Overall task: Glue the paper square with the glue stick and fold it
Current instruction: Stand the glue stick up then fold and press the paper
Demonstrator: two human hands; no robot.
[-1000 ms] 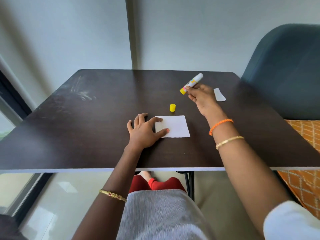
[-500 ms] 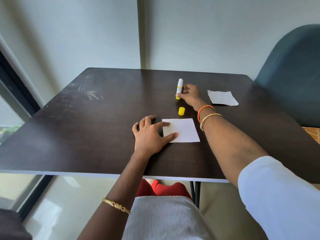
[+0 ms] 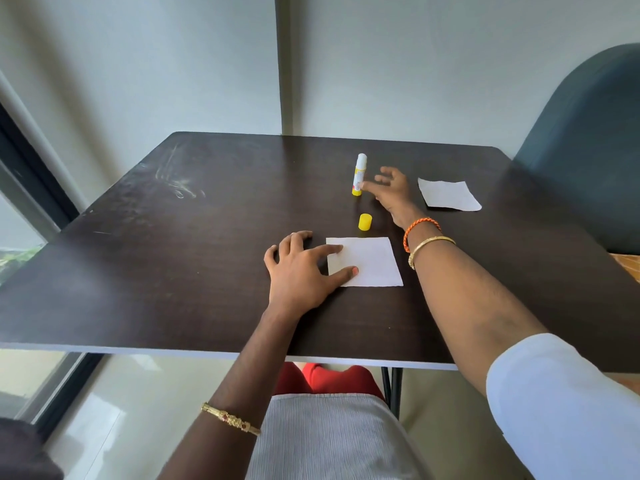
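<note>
A white paper square (image 3: 372,261) lies flat on the dark table (image 3: 173,258). My left hand (image 3: 301,271) rests on the table with thumb and forefinger pressing the paper's left edge. A glue stick (image 3: 359,174) with a white body and yellow base stands upright farther back, uncapped. Its yellow cap (image 3: 365,222) stands between the stick and the paper. My right hand (image 3: 389,190) hovers just right of the glue stick, fingers spread, a fingertip close to the stick's lower part, holding nothing.
A second white paper piece (image 3: 448,195) lies at the back right of the table. A dark blue-green chair back (image 3: 585,150) rises beside the table's right side. A wall stands behind the table, and a window frame runs along the left.
My right hand brought the glue stick down, stood it upright on the table, and has let go, fingers now spread. My left hand stayed on the paper.
</note>
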